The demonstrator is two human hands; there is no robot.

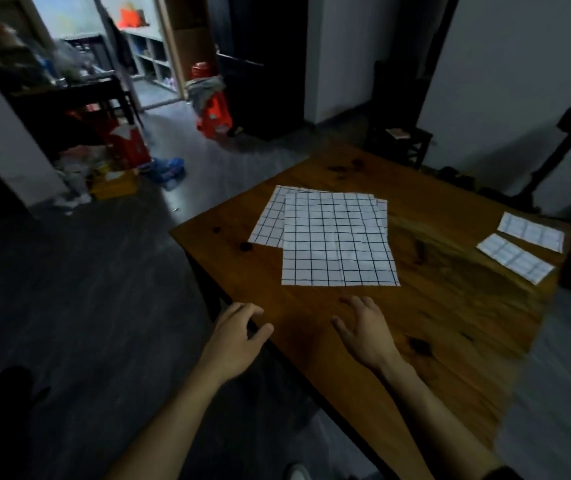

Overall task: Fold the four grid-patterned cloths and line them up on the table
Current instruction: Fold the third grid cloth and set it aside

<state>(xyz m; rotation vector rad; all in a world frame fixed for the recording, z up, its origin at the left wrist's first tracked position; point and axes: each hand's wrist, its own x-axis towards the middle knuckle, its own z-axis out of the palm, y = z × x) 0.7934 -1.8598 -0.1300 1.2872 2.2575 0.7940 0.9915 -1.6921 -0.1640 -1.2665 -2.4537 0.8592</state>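
**A:** Your left hand [239, 332] sits at the near corner of the table [450, 341], fingers loosely curled and holding nothing. Your right hand [363, 329] is over the wood, fingers spread wide, also empty, just short of the cloths.

**B:** And the cloths themselves?

**A:** Two lie flat in the middle, one on the other: the top cloth [337, 240] nearest you, and the bottom cloth [268, 221] showing along its left and far sides. Two folded cloths [516, 259] rest side by side near the table's right edge, well apart from the flat pair.

**B:** So what can trip you up here?

**A:** Mostly the overlap. If you pinch the near edge too deep, you probably catch both layers and fold them as one. If you drag the top cloth instead of lifting it, the one beneath likely slides left, where it already lies close to the table's edge.

**B:** Anything else?

**A:** The light is dim and the grid lines match, so you can easily misjudge where one cloth ends. Take the near right corner, where only one layer shows.
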